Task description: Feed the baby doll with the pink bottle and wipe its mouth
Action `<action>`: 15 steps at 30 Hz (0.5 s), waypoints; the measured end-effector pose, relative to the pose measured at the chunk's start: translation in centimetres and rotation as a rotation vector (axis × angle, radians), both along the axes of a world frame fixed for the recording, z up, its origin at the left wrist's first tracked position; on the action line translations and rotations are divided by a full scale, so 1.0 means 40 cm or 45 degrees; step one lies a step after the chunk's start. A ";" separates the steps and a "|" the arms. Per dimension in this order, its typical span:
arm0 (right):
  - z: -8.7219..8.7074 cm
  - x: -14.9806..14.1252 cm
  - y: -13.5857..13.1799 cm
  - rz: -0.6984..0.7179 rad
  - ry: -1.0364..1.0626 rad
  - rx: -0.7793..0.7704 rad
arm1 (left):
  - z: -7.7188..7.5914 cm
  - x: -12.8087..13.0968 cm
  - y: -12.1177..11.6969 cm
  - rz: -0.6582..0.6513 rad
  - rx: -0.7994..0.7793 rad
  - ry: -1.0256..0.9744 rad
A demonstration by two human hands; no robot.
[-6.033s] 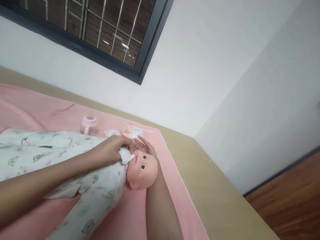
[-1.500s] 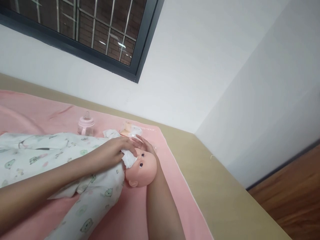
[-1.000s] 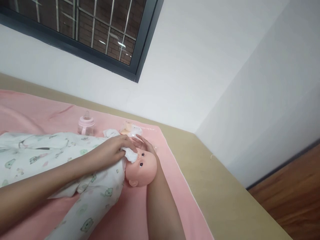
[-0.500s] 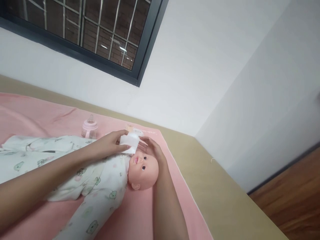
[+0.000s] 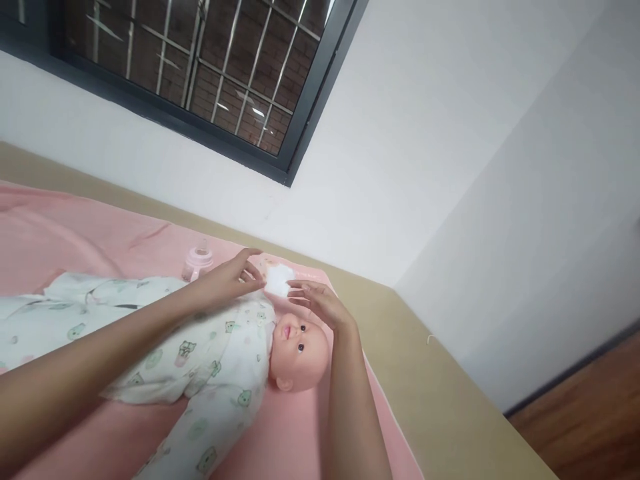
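Head view: The white tissue (image 5: pixel 279 281) lies at the far edge of the pink sheet (image 5: pixel 260 440), between the two hands and beside the doll (image 5: pixel 303 357). The left hand (image 5: pixel 227 283) is unclenched, fingers parted, its tips just beside the tissue's near side. The right hand (image 5: pixel 323 303) has its fingers loosely extended at the opposite edge; whether they pinch the tissue cannot be told. The doll lies on its back, head near the right wrist. A feeding bottle (image 5: pixel 200 259) stands beyond the left forearm.

Handling (judged): the tissue is light, limp and easily torn; take it by a flat edge between thumb and fingertips, without pulling. The doll's head appears smooth, firm and possibly slippery; support it from beneath, with the clothed torso giving better grip.
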State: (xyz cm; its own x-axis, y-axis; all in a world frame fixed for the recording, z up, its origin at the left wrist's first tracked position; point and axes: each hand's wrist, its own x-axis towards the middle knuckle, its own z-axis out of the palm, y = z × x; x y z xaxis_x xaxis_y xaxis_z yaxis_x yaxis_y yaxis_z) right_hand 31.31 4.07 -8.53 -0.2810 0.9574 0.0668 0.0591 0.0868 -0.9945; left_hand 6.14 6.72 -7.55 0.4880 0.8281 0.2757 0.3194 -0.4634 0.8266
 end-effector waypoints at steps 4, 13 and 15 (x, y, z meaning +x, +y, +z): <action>-0.081 0.049 0.033 -0.324 0.187 -0.030 | 0.025 -0.043 0.021 0.085 0.035 -0.069; -0.160 -0.002 0.044 -0.281 0.233 -0.274 | 0.069 -0.135 0.078 0.325 0.063 -0.418; -0.163 -0.019 0.024 -0.297 0.220 -0.257 | 0.073 -0.159 0.088 0.362 0.057 -0.447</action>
State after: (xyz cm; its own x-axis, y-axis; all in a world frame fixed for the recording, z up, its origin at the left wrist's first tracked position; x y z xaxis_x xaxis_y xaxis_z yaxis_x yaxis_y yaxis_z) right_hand 30.54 5.01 -15.03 -0.0540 0.9932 -0.1031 -0.1167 -0.1088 -0.9872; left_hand -0.22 10.24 -4.63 0.1133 0.8993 0.4224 0.1432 -0.4355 0.8887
